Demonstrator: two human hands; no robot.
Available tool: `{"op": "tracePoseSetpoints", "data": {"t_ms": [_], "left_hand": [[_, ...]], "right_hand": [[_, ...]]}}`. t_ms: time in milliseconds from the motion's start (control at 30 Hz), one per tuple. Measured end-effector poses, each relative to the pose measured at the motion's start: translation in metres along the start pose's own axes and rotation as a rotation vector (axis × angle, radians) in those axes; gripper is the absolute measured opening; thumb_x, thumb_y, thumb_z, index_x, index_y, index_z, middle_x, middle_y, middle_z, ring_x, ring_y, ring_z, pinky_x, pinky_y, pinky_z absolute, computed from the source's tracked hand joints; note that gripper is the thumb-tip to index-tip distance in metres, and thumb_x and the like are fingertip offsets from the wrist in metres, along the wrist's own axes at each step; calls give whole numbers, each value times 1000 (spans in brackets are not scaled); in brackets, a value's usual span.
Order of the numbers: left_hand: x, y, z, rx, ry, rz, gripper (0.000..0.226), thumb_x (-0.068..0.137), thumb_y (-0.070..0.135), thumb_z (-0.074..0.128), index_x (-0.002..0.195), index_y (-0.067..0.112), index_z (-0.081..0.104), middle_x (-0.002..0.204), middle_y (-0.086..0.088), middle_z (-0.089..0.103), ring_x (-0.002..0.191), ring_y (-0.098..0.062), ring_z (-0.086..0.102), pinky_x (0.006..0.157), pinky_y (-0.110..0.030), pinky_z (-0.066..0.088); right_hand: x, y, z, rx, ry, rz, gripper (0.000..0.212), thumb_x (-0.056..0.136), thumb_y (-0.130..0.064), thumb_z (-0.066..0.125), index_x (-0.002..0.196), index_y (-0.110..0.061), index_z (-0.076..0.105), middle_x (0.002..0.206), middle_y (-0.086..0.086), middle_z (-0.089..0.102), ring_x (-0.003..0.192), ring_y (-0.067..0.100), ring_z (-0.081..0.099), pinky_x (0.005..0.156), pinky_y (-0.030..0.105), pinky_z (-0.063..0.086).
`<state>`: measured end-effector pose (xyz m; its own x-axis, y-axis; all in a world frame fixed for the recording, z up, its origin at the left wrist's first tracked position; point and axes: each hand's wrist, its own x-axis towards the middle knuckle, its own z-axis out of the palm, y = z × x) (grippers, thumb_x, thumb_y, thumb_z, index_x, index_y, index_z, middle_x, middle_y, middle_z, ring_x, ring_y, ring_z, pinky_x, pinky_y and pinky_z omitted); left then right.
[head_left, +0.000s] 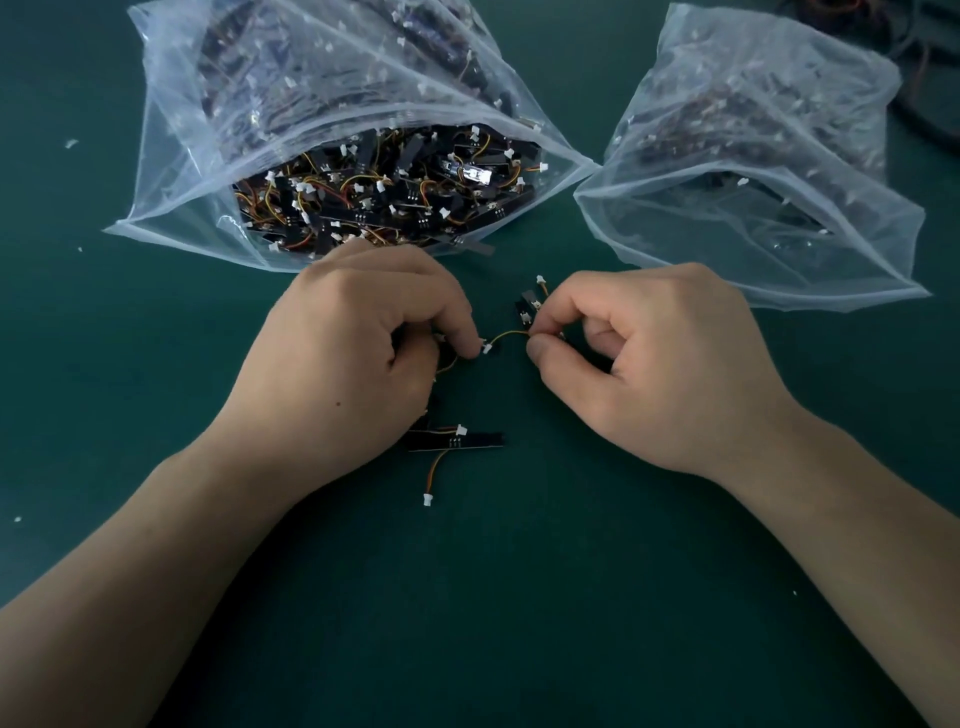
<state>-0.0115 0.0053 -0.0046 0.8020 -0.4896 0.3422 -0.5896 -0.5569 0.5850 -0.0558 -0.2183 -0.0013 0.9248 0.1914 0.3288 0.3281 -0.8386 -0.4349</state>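
Green mat (519, 597), wire (506, 336) between left hand (353, 364) and right hand (660, 364), both grips pinching it.

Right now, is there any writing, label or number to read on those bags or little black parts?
None readable. The left bag and right bag show no print; the tiny marks on the black strip are too small to read.
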Motion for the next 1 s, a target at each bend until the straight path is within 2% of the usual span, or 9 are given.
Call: {"op": "tracePoseSetpoints", "data": {"t_ms": [100, 167, 267, 367, 533, 667, 867, 1000], "left_hand": [[0, 2, -1, 20, 135, -7, 50, 83, -19, 50, 104, 16, 79, 107, 4, 71, 101, -21, 66, 90, -38, 53], [0, 3, -4, 34, 193, -58, 39, 85, -8, 52, 104, 15, 77, 99, 3, 67, 94, -16, 63, 83, -31, 50], [-1, 8, -3, 90, 77, -146, 21, 82, 25, 59, 97, 24, 74, 89, 11, 62, 86, -16, 58, 79, -33, 46], [-2, 11, 0, 170, 5, -160, 22, 78, 43, 65, 95, 30, 69, 86, 13, 60, 86, -17, 58, 83, -38, 47], [-1, 8, -2, 117, 12, -134, 20, 83, 34, 68, 103, 31, 67, 92, 19, 64, 90, -15, 57, 92, -49, 50], [-1, 7, -2, 102, 1, -121, 33, 83, 21, 62, 114, 26, 71, 103, 20, 66, 96, -18, 56, 98, -51, 47], [-1, 8, -2, 110, -27, -127, 37, 81, 30, 63, 117, 28, 70, 107, 16, 65, 97, -18, 53, 99, -50, 45], [0, 7, 0, 119, -11, -131, 34, 82, 29, 65, 115, 32, 70, 105, 19, 62, 96, -15, 51, 101, -48, 44]], "right_hand": [[0, 0, 0, 1, -5, 6, 9, 91, -33, 69, 84, -29, 72, 44, -12, 32, 45, 13, 42, 48, 28, 38], [0, 0, 0, 9, -2, 7, 9, 92, -32, 69, 83, -29, 71, 44, -12, 32, 45, 14, 43, 48, 28, 38], [0, -1, -1, 17, 2, 7, 10, 91, -29, 68, 81, -28, 69, 44, -13, 32, 46, 15, 44, 48, 27, 36], [0, 0, -1, 22, -1, 6, 12, 91, -28, 68, 79, -30, 67, 44, -13, 33, 46, 16, 44, 48, 27, 37], [0, 0, -1, 10, -15, 14, 14, 89, -26, 62, 82, -29, 73, 43, -13, 37, 47, 15, 48, 48, 27, 40], [-1, 1, -1, 8, -20, -1, 17, 90, -24, 61, 87, -30, 77, 43, -15, 37, 46, 14, 48, 48, 28, 41], [-1, 1, -1, 22, -28, -28, 17, 92, -25, 63, 93, -30, 79, 45, -17, 37, 46, 10, 47, 49, 29, 42], [-2, -2, -1, 27, -54, -51, 18, 94, -32, 64, 101, -31, 80, 48, -18, 36, 50, 5, 45, 52, 32, 45]]}}
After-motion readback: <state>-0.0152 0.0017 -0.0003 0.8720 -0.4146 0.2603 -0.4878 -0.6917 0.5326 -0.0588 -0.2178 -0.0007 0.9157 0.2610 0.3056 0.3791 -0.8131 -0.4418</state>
